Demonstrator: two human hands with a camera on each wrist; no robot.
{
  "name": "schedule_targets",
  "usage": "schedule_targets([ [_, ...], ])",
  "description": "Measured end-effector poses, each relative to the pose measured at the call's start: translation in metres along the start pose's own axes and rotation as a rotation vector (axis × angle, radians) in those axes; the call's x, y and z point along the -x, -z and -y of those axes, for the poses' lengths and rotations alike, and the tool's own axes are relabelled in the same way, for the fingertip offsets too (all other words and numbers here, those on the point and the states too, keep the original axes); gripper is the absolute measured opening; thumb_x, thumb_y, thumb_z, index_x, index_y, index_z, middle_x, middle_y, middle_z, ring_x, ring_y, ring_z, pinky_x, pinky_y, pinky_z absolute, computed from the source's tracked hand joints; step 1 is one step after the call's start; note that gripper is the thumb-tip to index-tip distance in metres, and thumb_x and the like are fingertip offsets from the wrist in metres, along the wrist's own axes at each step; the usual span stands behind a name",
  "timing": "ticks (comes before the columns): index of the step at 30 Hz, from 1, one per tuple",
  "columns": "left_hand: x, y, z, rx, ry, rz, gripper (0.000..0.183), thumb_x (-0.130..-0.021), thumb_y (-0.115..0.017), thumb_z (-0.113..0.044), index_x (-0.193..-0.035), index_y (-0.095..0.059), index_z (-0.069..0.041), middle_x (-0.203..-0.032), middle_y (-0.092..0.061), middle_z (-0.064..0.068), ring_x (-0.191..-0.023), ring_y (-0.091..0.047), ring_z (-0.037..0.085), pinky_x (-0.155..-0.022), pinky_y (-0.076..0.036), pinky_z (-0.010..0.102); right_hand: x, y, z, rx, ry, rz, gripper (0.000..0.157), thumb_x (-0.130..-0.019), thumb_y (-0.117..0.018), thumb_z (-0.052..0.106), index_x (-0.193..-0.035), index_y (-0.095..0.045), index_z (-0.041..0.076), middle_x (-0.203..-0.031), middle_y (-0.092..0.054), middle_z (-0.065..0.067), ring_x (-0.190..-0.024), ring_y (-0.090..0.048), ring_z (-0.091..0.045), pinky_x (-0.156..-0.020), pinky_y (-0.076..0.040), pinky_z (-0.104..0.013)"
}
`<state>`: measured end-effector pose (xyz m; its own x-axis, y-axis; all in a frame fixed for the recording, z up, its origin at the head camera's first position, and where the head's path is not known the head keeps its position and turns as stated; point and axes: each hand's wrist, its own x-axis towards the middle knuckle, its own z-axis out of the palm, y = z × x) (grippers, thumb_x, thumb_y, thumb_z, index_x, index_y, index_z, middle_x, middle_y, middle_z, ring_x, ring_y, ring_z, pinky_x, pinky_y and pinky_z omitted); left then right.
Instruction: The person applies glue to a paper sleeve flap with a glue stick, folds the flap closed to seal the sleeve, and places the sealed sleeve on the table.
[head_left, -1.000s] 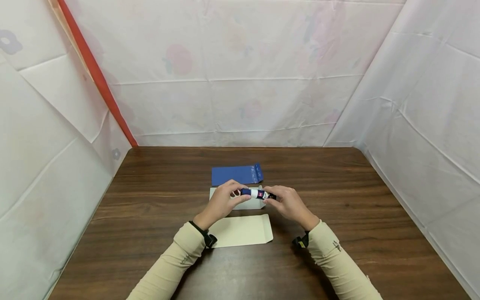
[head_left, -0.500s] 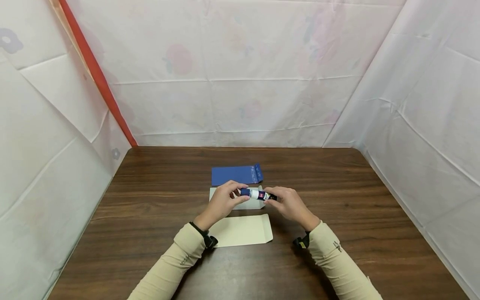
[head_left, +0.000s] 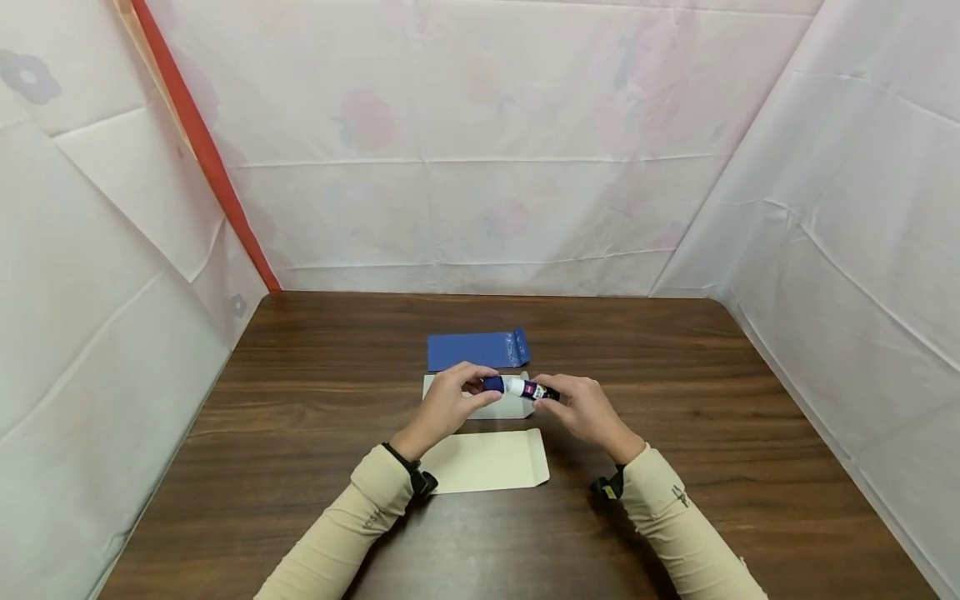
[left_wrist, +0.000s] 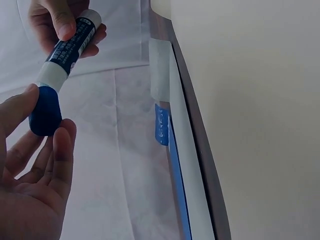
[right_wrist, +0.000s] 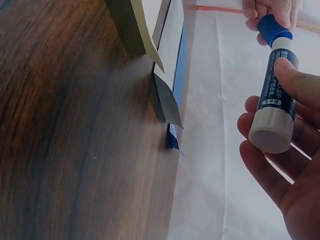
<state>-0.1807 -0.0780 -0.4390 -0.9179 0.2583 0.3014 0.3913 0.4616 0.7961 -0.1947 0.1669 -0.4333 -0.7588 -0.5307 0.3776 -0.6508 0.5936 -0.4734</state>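
Thumb and fingers of my left hand (head_left: 452,402) pinch the dark blue cap (left_wrist: 45,114) of a glue stick (right_wrist: 278,85). My right hand (head_left: 588,410) grips its printed navy barrel, with the white base toward the palm in the right wrist view. Between cap and white collar shows a short pale section, and the cap sits slightly askew on that end. Both hands are raised over the table, above a pale grey envelope (head_left: 513,408) that they partly cover. Behind it lies a blue envelope (head_left: 468,351), whose flap (left_wrist: 161,125) bears whitish streaks.
A cream envelope (head_left: 483,462) lies nearest the body, its flap to the right, beside the left wrist. All three envelopes rest in a column on the brown wooden table (head_left: 675,375). White patterned cloth (head_left: 465,208) walls the table at the back and sides.
The cap and the glue stick's barrel have drawn slightly apart, baring a pale section between them. My right hand has shifted a little to the right. The envelopes lie as before.
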Motion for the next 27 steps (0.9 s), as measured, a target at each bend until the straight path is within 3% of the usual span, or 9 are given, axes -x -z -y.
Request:
schedule_targets([
  [11, -0.0016, 0.0014, 0.0012, -0.040, 0.035, 0.042, 0.034, -0.089, -0.071, -0.019, -0.120, -0.068, -0.005, -0.102, -0.067, 0.007, -0.088, -0.065, 0.017, -0.080, -0.056, 0.029, 0.0005, -0.0008, -0.0033, 0.012, -0.001, -0.047, 0.033, -0.082, -0.077, 0.015, -0.113, -0.071, 0.005, -0.097, -0.075, -0.009, -0.057, -0.044, -0.001, -0.052, -0.040, -0.019],
  [19, -0.0016, 0.0027, 0.0008, -0.093, 0.055, 0.068, 0.028, -0.087, -0.073, -0.022, -0.111, -0.071, -0.007, -0.093, -0.073, 0.005, -0.076, -0.062, 0.011, -0.065, -0.050, 0.022, 0.0002, -0.0006, -0.0023, 0.004, -0.024, -0.064, 0.031, -0.082, -0.076, 0.015, -0.112, -0.072, 0.005, -0.095, -0.075, -0.008, -0.057, -0.044, -0.001, -0.052, -0.041, -0.019],
  [27, -0.0057, 0.0040, 0.0006, -0.121, 0.046, 0.057, 0.027, -0.085, -0.075, -0.019, -0.109, -0.072, -0.006, -0.095, -0.073, 0.005, -0.079, -0.063, 0.012, -0.067, -0.052, 0.022, 0.0006, -0.0007, -0.0047, -0.006, -0.041, -0.102, 0.031, -0.080, -0.078, 0.014, -0.110, -0.073, 0.005, -0.089, -0.074, -0.008, -0.055, -0.043, -0.002, -0.050, -0.040, -0.019],
])
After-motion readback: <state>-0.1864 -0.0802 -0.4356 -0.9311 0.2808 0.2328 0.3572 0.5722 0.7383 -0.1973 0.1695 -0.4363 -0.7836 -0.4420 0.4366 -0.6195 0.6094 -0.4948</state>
